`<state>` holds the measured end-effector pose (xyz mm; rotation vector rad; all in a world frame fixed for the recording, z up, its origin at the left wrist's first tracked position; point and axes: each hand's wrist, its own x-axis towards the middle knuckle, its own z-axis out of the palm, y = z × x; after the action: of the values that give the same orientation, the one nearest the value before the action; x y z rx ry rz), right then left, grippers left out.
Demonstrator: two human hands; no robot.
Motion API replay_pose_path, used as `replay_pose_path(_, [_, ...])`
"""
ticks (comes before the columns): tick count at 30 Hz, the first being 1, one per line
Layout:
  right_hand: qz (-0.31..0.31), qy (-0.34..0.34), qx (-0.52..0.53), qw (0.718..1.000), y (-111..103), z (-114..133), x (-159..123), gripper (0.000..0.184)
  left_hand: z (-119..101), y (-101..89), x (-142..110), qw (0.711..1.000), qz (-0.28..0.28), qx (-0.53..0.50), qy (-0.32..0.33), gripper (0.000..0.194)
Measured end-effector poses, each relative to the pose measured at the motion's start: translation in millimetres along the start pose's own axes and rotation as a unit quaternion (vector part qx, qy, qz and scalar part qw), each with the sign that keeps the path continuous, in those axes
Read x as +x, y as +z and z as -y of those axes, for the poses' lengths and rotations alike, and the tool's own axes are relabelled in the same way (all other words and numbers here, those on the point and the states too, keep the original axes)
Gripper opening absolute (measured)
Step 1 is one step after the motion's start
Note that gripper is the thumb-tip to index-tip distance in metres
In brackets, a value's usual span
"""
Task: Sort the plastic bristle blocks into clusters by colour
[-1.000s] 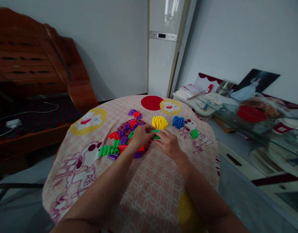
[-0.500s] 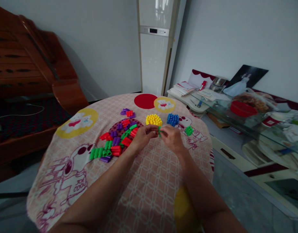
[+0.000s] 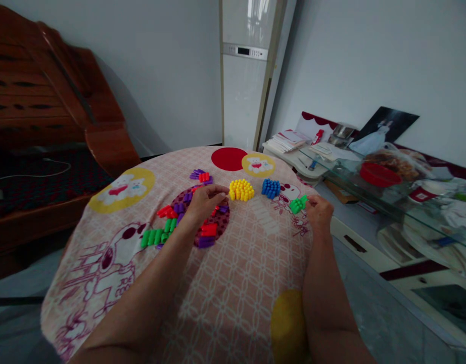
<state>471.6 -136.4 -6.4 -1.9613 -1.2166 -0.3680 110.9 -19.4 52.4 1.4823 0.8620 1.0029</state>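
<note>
Over the mixed pile of plastic building pieces, my left hand (image 3: 204,201) reaches forward with its fingers stretched out and nothing visible in them. Red pieces (image 3: 209,230) and purple pieces (image 3: 206,242) lie beside and under it, partly hidden by the hand and forearm. At the right of the table, my right hand (image 3: 319,211) pinches a green building piece (image 3: 305,199) against a small green cluster (image 3: 296,205). Whether the two are joined I cannot tell. A yellow cluster (image 3: 241,190) stands just right of my left fingertips, and a blue cluster (image 3: 271,188) is farther right.
A patterned cloth covers the round table (image 3: 233,283). Joined green pieces (image 3: 151,237) lie at the left, a purple and red group (image 3: 202,176) at the back. A glass-topped cabinet (image 3: 354,184) with clutter stands to the right, a wooden bench (image 3: 111,146) to the left.
Both hands were together near the middle at a green piece. My right hand has moved right with it to the green cluster, while my left hand has gone left over the pile.
</note>
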Motion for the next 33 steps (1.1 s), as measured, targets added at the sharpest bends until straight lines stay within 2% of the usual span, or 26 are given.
replay_pose_path(5, [0.024,0.01,-0.016,1.0,5.1,-2.0,-3.3,0.024,-5.7,-31.3,7.1,0.994,-0.103,0.028,0.016,0.022])
replay_pose_path(8, [0.031,0.002,-0.018,0.999,3.2,-4.0,-3.9,0.025,-13.5,-60.0,8.3,0.987,-0.144,0.058,0.029,0.021])
replay_pose_path(10, [0.004,0.007,-0.027,1.0,2.0,-3.6,-3.4,0.027,-19.0,-83.7,6.0,0.983,-0.152,0.105,0.023,0.02])
replay_pose_path(13, [-0.075,0.013,-0.037,0.996,1.6,4.4,-2.0,0.029,-24.3,-119.2,-4.6,0.956,-0.107,0.271,-0.032,0.015])
replay_pose_path(15, [-0.11,-0.002,-0.022,0.994,2.3,15.9,-2.1,0.029,-23.6,-137.2,-15.4,0.913,-0.036,0.395,-0.093,0.012])
replay_pose_path(17, [-0.122,-0.03,0.007,0.992,3.7,30.6,-3.7,0.028,-18.7,-148.7,-25.9,0.87,0.031,0.47,-0.143,0.01])
replay_pose_path(20, [-0.121,-0.068,0.047,0.989,7.1,51.9,-7.6,0.028,-6.0,-155.6,-35.4,0.841,0.071,0.511,-0.164,0.01])
replay_pose_path(24, [-0.102,-0.086,0.062,0.989,12.6,69.1,-12.0,0.027,7.8,-151.3,-35.9,0.845,0.07,0.512,-0.136,0.012])
replay_pose_path(27, [-0.083,-0.095,0.072,0.989,16.6,76.6,-14.6,0.028,11.1,-140.2,-33.7,0.863,0.093,0.481,-0.122,0.011])
replay_pose_path(29, [-0.069,-0.104,0.079,0.989,18.9,81.4,-16.5,0.028,11.8,-131.3,-32.7,0.879,0.085,0.456,-0.114,0.008])
replay_pose_path(33, [-0.045,-0.116,0.079,0.989,21.6,89.2,-20.0,0.027,16.0,-116.7,-30.5,0.934,0.095,0.322,-0.122,0.015])
